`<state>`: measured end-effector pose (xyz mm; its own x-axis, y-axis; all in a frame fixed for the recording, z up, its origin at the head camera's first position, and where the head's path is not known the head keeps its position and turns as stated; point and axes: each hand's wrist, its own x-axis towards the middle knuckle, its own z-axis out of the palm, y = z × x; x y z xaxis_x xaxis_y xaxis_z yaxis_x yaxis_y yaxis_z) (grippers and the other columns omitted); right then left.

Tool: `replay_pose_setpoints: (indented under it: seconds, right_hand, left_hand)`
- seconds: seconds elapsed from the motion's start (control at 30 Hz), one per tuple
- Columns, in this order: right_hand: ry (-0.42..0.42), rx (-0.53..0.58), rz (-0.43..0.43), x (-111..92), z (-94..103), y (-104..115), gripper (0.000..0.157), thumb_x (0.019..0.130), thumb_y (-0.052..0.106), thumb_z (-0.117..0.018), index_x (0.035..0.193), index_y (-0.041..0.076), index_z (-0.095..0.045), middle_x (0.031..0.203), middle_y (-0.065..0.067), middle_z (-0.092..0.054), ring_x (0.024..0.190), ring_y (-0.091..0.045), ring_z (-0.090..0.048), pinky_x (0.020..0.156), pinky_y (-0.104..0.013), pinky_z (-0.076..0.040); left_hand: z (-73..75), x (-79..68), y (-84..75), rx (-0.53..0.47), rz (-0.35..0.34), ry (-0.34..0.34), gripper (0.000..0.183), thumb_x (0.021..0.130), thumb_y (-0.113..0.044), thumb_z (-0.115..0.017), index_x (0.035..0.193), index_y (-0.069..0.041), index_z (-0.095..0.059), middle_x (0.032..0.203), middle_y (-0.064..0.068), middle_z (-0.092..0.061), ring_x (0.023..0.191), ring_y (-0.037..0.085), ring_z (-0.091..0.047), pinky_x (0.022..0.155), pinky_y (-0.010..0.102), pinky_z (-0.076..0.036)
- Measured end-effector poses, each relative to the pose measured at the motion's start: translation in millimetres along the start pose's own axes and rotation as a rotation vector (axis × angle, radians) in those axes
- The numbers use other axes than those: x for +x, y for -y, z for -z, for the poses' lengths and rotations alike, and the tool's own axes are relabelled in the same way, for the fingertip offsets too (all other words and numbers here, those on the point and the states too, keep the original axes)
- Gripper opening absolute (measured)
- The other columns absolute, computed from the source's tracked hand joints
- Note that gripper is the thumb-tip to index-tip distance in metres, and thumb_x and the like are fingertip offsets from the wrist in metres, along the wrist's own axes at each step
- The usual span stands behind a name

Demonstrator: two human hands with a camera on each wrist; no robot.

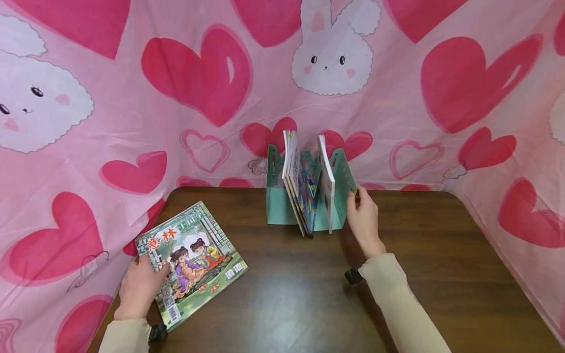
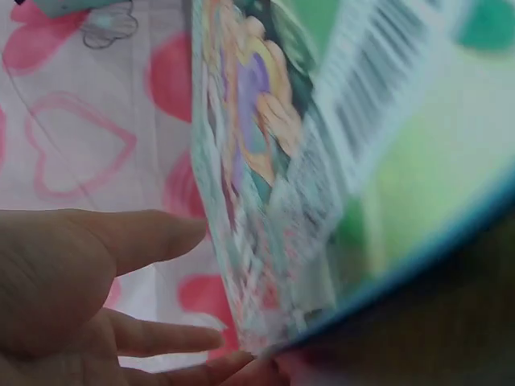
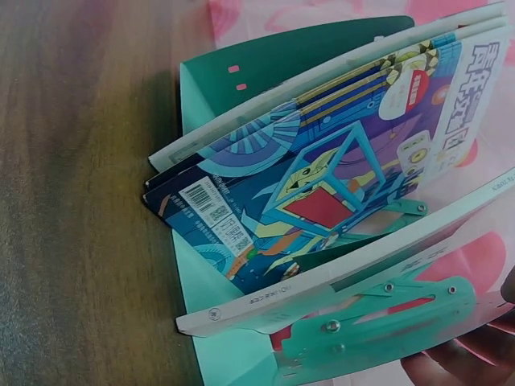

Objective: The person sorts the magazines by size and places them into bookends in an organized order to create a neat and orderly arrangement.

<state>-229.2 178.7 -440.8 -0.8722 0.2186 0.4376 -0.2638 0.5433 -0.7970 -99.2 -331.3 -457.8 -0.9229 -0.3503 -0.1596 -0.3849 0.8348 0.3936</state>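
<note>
At the left of the table lies a green-covered magazine [image 1: 198,274] with two cartoon children on it, slanted; the left wrist view shows its cover [image 2: 386,161] blurred. My left hand [image 1: 143,282] holds it by its left edge, thumb over the cover. At the back middle stands a mint-green metal book stand [image 1: 280,206] with upright magazines [image 1: 293,181] in its left part and one white-spined book [image 1: 326,186] in its right part. My right hand [image 1: 364,218] grips the stand's right side panel [image 3: 378,330] at its outer edge; some fingers are hidden.
The dark wooden table [image 1: 282,304] reaches to a pink cloth [image 1: 273,93] with hearts and rabbits, which hangs at the back and both sides. The stand is close to the back cloth. Black wrist devices [image 1: 353,276] are worn on both sleeves.
</note>
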Motion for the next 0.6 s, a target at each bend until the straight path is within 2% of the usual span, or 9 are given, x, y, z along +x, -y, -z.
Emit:
replay_pose_setpoints:
  seconds: [0.17,0.33,0.6]
  right_hand:
    - [0.006,-0.002,0.014,1.0,0.6,-1.2,0.033,0.107,0.013,-0.053,0.132,-0.007,-0.061,0.124,-0.027,-0.068,0.102,-0.042,-0.066,0.091,-0.058,-0.056]
    - [-0.009,-0.022,0.023,3.9,2.0,-0.9,0.03,0.106,0.01,-0.054,0.128,-0.008,-0.062,0.117,-0.029,-0.069,0.101,-0.044,-0.066,0.09,-0.058,-0.055]
    - [-0.013,-0.013,0.032,2.2,-0.3,-4.1,0.029,0.106,0.01,-0.053,0.126,-0.009,-0.062,0.118,-0.029,-0.069,0.101,-0.043,-0.066,0.091,-0.058,-0.054]
  left_hand:
    - [-1.2,0.0,9.4,-0.024,-0.012,0.028,0.071,0.094,-0.03,-0.07,0.118,0.031,-0.043,0.108,0.051,-0.049,0.1,0.067,-0.055,0.082,0.071,-0.047]
    - [-3.5,5.1,12.5,-0.036,-0.041,0.028,0.069,0.092,-0.028,-0.075,0.113,0.031,-0.046,0.105,0.049,-0.053,0.098,0.067,-0.055,0.081,0.071,-0.048]
    - [-5.7,10.6,16.2,-0.052,0.017,0.063,0.081,0.089,-0.033,-0.079,0.116,0.031,-0.038,0.108,0.05,-0.047,0.103,0.062,-0.052,0.089,0.071,-0.045]
